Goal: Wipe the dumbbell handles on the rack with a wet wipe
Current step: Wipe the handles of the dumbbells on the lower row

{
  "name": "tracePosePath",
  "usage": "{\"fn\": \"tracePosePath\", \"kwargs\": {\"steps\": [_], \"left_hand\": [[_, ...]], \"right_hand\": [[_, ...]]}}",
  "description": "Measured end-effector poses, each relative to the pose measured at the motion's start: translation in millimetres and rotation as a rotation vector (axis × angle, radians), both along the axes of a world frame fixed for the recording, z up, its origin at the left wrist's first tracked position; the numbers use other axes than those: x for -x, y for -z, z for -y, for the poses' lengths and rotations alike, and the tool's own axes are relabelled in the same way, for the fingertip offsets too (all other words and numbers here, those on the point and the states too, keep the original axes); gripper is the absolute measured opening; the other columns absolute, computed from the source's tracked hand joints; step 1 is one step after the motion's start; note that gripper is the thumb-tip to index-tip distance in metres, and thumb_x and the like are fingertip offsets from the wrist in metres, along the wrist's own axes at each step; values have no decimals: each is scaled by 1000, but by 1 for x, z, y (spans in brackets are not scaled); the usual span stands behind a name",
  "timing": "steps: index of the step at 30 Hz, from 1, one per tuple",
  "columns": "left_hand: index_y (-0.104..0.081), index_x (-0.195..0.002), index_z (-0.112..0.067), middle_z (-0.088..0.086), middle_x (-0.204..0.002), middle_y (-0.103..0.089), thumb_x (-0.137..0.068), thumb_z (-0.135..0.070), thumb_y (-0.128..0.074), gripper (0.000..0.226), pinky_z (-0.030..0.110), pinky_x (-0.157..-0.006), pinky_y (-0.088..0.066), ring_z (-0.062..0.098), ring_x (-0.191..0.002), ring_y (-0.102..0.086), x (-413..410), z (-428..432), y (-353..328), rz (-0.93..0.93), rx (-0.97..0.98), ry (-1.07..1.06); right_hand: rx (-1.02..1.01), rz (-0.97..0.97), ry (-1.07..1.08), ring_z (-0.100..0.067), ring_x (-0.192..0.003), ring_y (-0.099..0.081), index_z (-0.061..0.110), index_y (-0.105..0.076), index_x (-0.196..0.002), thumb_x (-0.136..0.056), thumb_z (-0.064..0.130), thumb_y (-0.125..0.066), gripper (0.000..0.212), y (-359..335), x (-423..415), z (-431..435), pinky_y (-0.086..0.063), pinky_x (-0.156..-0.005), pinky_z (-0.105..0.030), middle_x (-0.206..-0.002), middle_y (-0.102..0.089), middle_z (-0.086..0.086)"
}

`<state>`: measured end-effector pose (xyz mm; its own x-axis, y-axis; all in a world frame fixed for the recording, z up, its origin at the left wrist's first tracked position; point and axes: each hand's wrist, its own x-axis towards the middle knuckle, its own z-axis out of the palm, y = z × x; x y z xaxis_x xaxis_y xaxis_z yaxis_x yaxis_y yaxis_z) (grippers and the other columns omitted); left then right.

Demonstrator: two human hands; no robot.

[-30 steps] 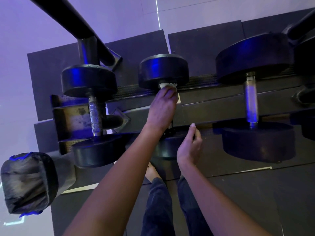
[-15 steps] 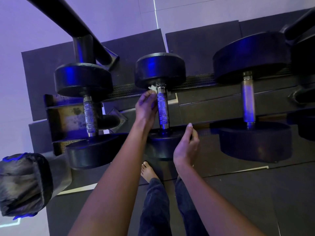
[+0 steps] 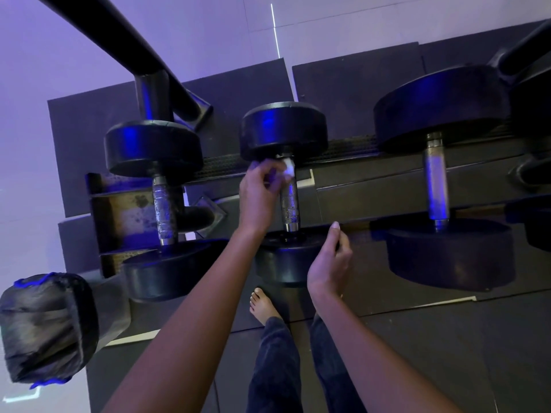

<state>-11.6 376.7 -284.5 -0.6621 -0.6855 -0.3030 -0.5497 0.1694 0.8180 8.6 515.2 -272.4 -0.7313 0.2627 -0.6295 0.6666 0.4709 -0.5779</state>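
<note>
Pinching wet wipe (image 3: 288, 170) at far end of middle dumbbell handle (image 3: 289, 204), left grip (image 3: 261, 193) risks dropping small wad; rough metal below grip may snag it; right grip (image 3: 329, 260) slack, empty; unsteadied dumbbell could roll.

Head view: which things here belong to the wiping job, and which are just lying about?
Job: wet wipe in left hand, against middle dumbbell handle; left dumbbell handle; right dumbbell handle; rack.
Lying about: wrapped black bundle, lower left; slanting black bar; floor mats; right hand, holding nothing.
</note>
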Motion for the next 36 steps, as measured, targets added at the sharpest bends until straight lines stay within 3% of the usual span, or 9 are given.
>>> {"fn": "tracePosePath", "kwargs": {"steps": [5, 7, 13, 19, 24, 27, 31, 34, 36], "left_hand": [[-72, -86, -16, -4, -88, -56, -81, -17, -71, 5, 21, -65, -37, 13, -69, -53, -32, -24, -17, 151, 70, 373], [-73, -86, -13, 0, -90, -57, -83, -19, -69, 8, 25, -65, -38, 18, -72, -56, -16, -18, -16, 137, 169, 389], [-73, -81, -6, 12, -95, -61, -85, -16, -62, 15, 32, -71, -44, 29, -85, -58, 13, -16, -2, 125, 393, 394], [-75, -86, -17, -2, -88, -63, -79, -20, -73, 8, 13, -63, -37, 8, -70, -53, -25, -24, -9, 148, 89, 357], [-73, -88, -19, -2, -96, -55, -77, -19, -74, 10, 23, -72, -44, 13, -78, -55, 12, -12, -4, 51, 85, 45], [-71, -87, -23, -3, -93, -54, -76, -18, -75, 12, 23, -72, -45, 13, -80, -57, -1, -19, -8, 82, 37, 30], [-62, -66, -30, -3, -70, -57, -72, -14, -79, 24, 22, -62, -44, 9, -61, -53, -35, -24, -9, 174, -222, 104], [-66, -62, -27, -6, -64, -62, -72, -5, -77, 26, 29, -67, -50, 8, -62, -57, -27, -14, -7, 53, -340, -45], [-65, -68, -22, -12, -60, -65, -76, 1, -72, 25, 22, -62, -51, 1, -60, -58, -11, -7, -4, -69, -422, -189]], "right_hand": [[-6, -4, -33, -26, -99, -59, 22, -56, -124, -92, 62, -25, 60, 3, -4, 1, -43, -71, -32, -115, -62, -9], [-18, -15, -36, -26, -97, -60, 22, -56, -122, -86, 67, -21, 67, 5, -5, 1, -45, -71, -33, -113, -63, -10], [-1, -6, -20, -21, -99, -57, 21, -54, -127, -96, 52, -29, 51, 3, -1, -1, -38, -70, -29, -118, -61, -4], [-19, -14, -22, -26, -100, -59, 21, -57, -123, -95, 54, -30, 51, 4, -2, 1, -44, -76, -34, -117, -63, -7], [1, -6, -32, -18, -92, -57, 21, -56, -125, -95, 53, -28, 51, 2, -1, 0, -40, -68, -29, -112, -63, -4], [4, -7, -34, -18, -95, -57, 20, -55, -127, -95, 52, -29, 52, 1, -1, -1, -38, -71, -28, -116, -62, -4], [4, -16, -30, -22, -102, -57, 18, -56, -126, -96, 52, -30, 52, 1, -1, 0, -37, -73, -29, -119, -61, -7], [14, -14, -21, -21, -102, -56, 18, -55, -127, -96, 50, -30, 50, 0, -1, 0, -35, -73, -28, -119, -61, -6], [30, -11, -10, -17, -96, -54, 19, -56, -126, -97, 49, -31, 49, -2, 0, -1, -34, -73, -27, -119, -61, -4]]}}
